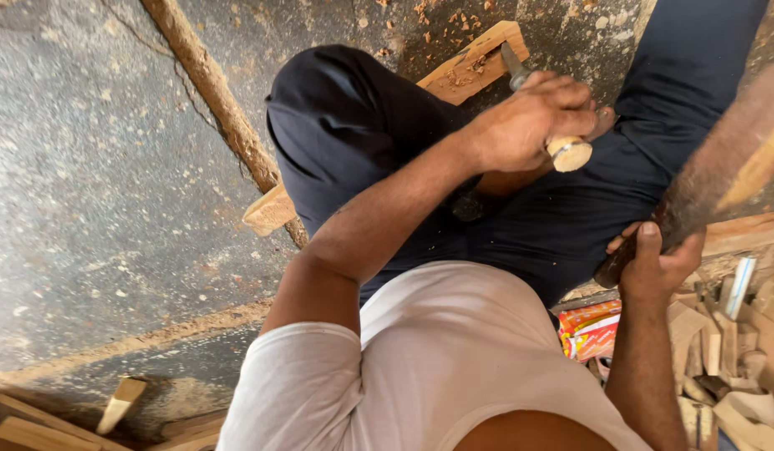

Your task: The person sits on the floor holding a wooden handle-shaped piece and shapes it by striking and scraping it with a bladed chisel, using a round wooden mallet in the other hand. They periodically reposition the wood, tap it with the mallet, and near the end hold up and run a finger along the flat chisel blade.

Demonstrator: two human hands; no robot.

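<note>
— While the person sits on the concrete floor (95,209), what is the left hand (529,125) doing?

— It is clenched around a chisel (562,142), whose pale round wooden handle end pokes out below the fist and whose metal blade points up toward the top edge of the floor. The blade tip rests on a wooden plank (479,63) that runs under the person's dark-trousered leg; the plank's other end shows again on the far side of that leg.

— And the right hand (654,259)?

— Grasping the dark handle of a mallet (721,167), thumb laid along it. The mallet's head is blurred (too smeared to make out its shape), raised near the right edge of the view, apart from the chisel.

— What lies about them?

— Wood chips scattered on the plank and on the floor beyond it. A rough, bark-covered stick (212,92) lies diagonally on the floor, just beside the plank's near end. Offcuts of pale wood (738,351) are heaped by the right hip, with a small orange packet (589,330) next to them. More wood scraps (36,426) sit at the lower left corner.
</note>
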